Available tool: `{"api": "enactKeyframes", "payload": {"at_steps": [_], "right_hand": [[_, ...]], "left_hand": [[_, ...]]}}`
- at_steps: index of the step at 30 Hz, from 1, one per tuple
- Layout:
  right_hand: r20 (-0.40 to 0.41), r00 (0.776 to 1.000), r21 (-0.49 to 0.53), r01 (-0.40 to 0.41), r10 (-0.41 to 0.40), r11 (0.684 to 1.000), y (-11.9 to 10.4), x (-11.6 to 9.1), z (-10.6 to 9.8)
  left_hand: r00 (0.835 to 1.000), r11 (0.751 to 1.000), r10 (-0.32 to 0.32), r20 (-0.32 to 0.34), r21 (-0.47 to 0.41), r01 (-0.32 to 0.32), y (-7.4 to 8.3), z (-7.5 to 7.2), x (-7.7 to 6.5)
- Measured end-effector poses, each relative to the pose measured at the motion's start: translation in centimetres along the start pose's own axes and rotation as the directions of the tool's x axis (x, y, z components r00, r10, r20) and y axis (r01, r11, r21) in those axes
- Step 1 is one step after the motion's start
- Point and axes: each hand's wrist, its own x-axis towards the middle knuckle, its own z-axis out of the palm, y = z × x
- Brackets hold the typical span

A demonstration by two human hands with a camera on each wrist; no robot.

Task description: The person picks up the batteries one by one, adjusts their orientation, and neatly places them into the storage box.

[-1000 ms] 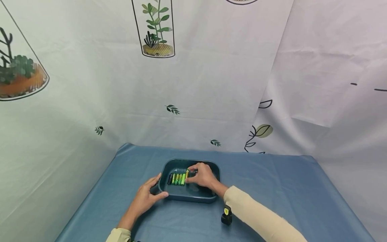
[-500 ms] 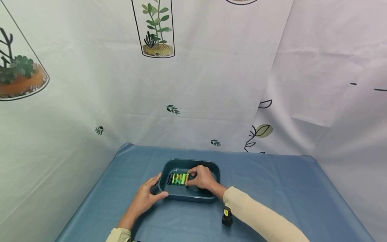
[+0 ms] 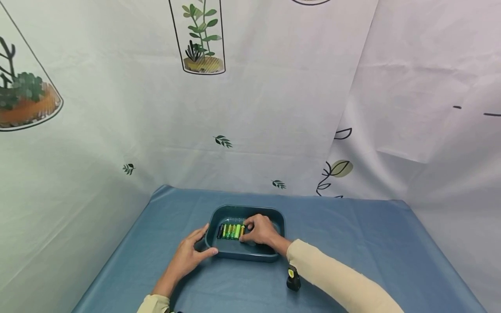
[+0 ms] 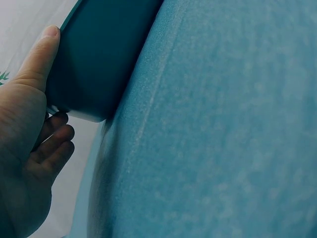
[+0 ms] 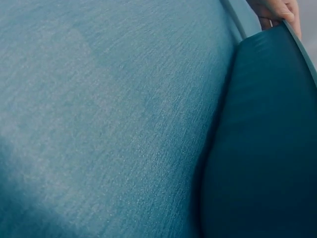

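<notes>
In the head view, a dark teal tray holds several green and yellow batteries lying side by side in a row at its left. My right hand reaches into the tray and pinches a yellow battery by its two ends, at the right end of that row. Spread around the tray's near left corner, my left hand touches the outside. In the left wrist view its thumb lies straight against the tray wall. The right wrist view shows only the tray's outer side, not my right hand.
A blue cloth covers the table under the tray. White printed curtains hang at the back and sides. A small black device sits at my right sleeve.
My right hand has lowered the yellow battery from a raised position down to the right end of the row. The left hand and the tray have stayed put.
</notes>
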Motion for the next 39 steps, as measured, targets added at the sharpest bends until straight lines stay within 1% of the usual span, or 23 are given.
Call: {"api": "enactKeyframes", "payload": {"at_steps": [10, 17, 25, 33, 39], "right_hand": [[0.017, 1.0, -0.006, 0.012, -0.012, 1.0, 0.2, 0.1, 0.1], [0.034, 0.999, -0.022, -0.006, 0.007, 1.0, 0.3, 0.2, 0.4], [0.041, 0.999, -0.03, -0.001, 0.002, 1.0, 0.2, 0.1, 0.2], [0.015, 1.0, -0.022, 0.025, -0.025, 0.999, 0.0, 0.0, -0.1], [-0.025, 0.998, 0.013, 0.061, -0.06, 0.998, -0.5, -0.5, -0.9]], "left_hand": [[1.0, 1.0, -0.004, 0.001, -0.012, 0.004, 0.3, -0.1, -0.2], [1.0, 1.0, -0.021, 0.009, -0.003, 0.021, 0.3, -0.1, -0.1], [1.0, 1.0, -0.024, 0.005, -0.002, 0.024, 0.4, -0.2, -0.2], [1.0, 1.0, -0.02, 0.005, -0.003, 0.02, 0.2, -0.2, -0.2], [1.0, 1.0, -0.023, 0.008, -0.013, 0.023, 0.2, -0.2, -0.2]]}}
